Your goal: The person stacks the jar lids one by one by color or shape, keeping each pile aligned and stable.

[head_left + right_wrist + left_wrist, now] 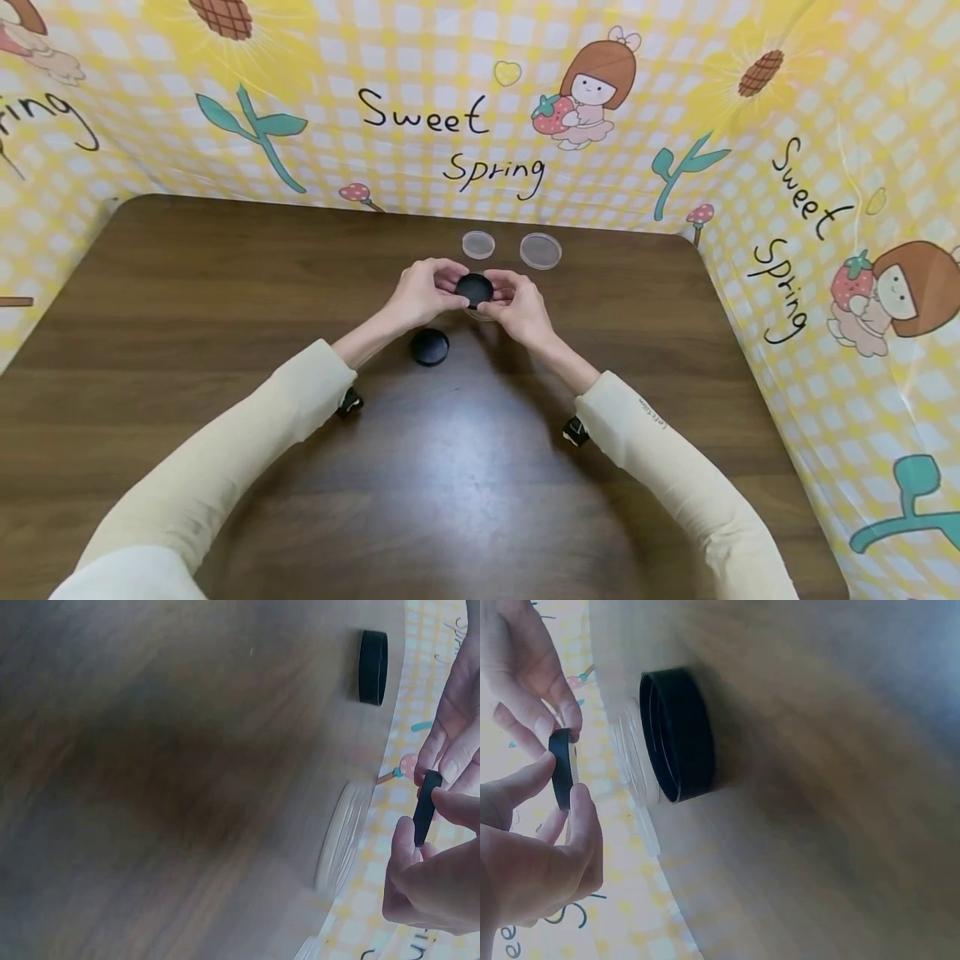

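Both hands hold a small round black lid (pixel 475 290) over the back middle of the table, one at each side. My left hand (pixel 422 293) pinches its left edge between thumb and fingers, and my right hand (pixel 523 310) pinches the right edge. In the left wrist view a pale, clear strip shows along the held lid's (pixel 561 769) underside. Below the hands a clear round dish (pixel 343 840) lies on the table, mostly hidden in the head view. A second black lid (pixel 430 348), hollow side showing in the left wrist view, rests nearer, below the left hand.
Behind the hands, two clear round dishes (pixel 478 245) lie near the table's back edge, the right one larger. A brown wooden table (pixel 187 275) spreads around them. Patterned yellow-and-white cloth (pixel 435 50) stands along the back and sides.
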`<action>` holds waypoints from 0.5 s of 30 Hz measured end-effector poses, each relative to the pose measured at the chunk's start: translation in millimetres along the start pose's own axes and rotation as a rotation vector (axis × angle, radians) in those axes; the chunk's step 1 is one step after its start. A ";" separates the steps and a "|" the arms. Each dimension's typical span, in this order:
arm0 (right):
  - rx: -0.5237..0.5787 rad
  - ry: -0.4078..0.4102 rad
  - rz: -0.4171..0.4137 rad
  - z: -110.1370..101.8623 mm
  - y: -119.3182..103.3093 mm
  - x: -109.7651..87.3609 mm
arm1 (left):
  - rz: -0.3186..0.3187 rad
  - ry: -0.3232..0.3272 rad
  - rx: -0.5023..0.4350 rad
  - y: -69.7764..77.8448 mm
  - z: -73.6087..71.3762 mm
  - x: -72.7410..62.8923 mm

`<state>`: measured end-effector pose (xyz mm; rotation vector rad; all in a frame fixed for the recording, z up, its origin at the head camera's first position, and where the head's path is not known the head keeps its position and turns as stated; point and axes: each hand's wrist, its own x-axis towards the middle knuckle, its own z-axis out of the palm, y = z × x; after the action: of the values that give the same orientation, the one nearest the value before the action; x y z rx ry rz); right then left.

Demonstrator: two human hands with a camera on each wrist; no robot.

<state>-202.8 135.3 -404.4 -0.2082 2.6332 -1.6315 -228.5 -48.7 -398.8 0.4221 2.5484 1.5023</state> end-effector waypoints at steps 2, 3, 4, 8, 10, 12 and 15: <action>-0.006 -0.003 -0.014 3.8 -1.8 -1.3 | -0.001 0.014 -0.007 -1.7 -1.5 -5.1; -0.007 -0.006 -0.019 5.7 -2.6 -1.9 | -0.003 0.019 -0.007 -2.7 -2.4 -7.4; -0.009 -0.009 -0.024 7.6 -3.2 -2.5 | -0.007 0.024 -0.006 -3.6 -3.3 -9.7; -0.013 -0.036 -0.043 15.3 -5.5 -4.7 | -0.024 0.034 0.010 -6.3 -8.5 -20.1; -0.017 -0.050 -0.051 19.3 -6.9 -6.2 | -0.037 0.035 0.018 -6.7 -11.3 -26.3; -0.023 -0.064 -0.057 23.3 -7.9 -8.4 | -0.045 0.032 0.023 -7.3 -13.9 -32.6; -0.029 -0.088 -0.066 30.3 -9.0 -12.0 | -0.052 0.030 0.032 -9.7 -17.1 -41.4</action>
<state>-187.0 106.1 -410.4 -0.3629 2.6130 -1.5648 -195.5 -80.5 -399.4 0.3372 2.5893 1.4627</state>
